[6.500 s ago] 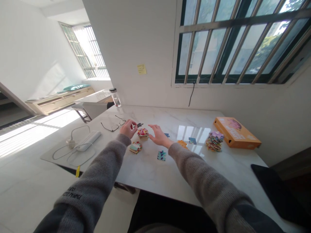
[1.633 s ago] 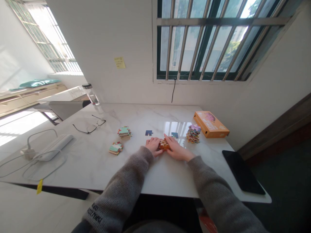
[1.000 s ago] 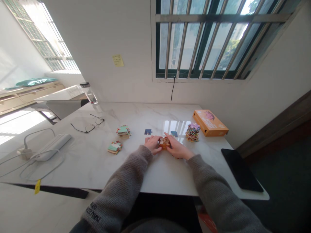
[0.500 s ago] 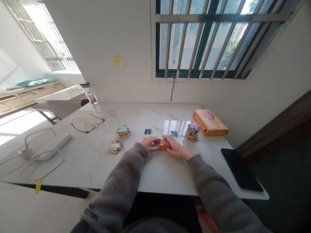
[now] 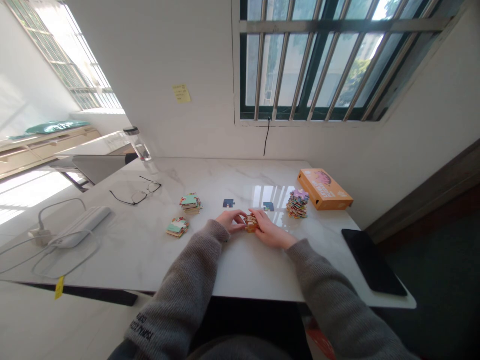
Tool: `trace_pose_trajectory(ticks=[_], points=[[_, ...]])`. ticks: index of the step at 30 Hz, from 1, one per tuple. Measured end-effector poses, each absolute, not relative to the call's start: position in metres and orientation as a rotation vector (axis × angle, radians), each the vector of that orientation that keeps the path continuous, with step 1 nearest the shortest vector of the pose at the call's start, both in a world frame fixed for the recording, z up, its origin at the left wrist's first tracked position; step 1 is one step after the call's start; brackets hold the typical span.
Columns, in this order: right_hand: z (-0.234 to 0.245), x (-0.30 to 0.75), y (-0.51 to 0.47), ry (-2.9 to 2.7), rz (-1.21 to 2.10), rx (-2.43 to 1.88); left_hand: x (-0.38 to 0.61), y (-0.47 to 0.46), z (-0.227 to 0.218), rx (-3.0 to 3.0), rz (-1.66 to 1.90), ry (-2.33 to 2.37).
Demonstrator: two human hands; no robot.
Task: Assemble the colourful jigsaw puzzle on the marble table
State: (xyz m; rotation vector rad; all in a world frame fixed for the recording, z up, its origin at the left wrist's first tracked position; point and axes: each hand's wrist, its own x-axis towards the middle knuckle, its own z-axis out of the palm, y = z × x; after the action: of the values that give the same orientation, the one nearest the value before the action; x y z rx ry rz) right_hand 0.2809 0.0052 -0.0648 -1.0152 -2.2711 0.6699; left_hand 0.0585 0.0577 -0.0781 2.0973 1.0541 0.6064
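A small stack of jigsaw puzzle pieces (image 5: 251, 223) stands on the table between my two hands, its orange and tan edges facing me. My left hand (image 5: 231, 220) curls its fingers against the left side of this stack. From the other side my right hand (image 5: 270, 231) presses on it, fingers bent over the far edge. Beyond the hands lie two single dark blue puzzle pieces, a left piece (image 5: 229, 203) and a right piece (image 5: 268, 206). Other piles of pieces stand around: a taller green-topped pile (image 5: 191, 202), a lower green-topped pile (image 5: 177, 227) and a tall purple-topped pile (image 5: 297, 204).
An orange box (image 5: 324, 189) sits at the back right, with a black tablet-like slab (image 5: 373, 262) near the right edge. Toward the left are eyeglasses (image 5: 139, 197), a white power strip (image 5: 83, 227) with cables, and a clear bottle (image 5: 139, 145).
The stack between my hands has shifted slightly left and turned a little, and my right hand has moved left with it. The other piles stay where they were.
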Motion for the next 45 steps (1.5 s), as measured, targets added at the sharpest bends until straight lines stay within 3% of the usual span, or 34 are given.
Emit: trace_pose_trajectory(ticks=[15, 23, 32, 36, 45], points=[[-0.043, 0.278, -0.004, -2.105, 0.67, -0.847, 0.076, 0.036, -0.057, 2.429, 0.827, 1.094], [-0.039, 0.28, -0.015, -2.113, 0.32, -0.941, 0.08, 0.004, -0.032, 2.718, 0.856, 1.169], [-0.031, 0.288, -0.025, -2.032, 0.542, -0.851, 0.064, -0.005, -0.035, 2.724, 1.227, 0.869], [-0.031, 0.283, -0.037, -2.111, 0.343, -0.818, 0.059, -0.015, -0.038, 2.893, 1.272, 0.88], [-0.045, 0.286, -0.084, -2.344, -0.074, -0.73, 0.052, -0.061, -0.053, 3.177, 0.981, 0.797]])
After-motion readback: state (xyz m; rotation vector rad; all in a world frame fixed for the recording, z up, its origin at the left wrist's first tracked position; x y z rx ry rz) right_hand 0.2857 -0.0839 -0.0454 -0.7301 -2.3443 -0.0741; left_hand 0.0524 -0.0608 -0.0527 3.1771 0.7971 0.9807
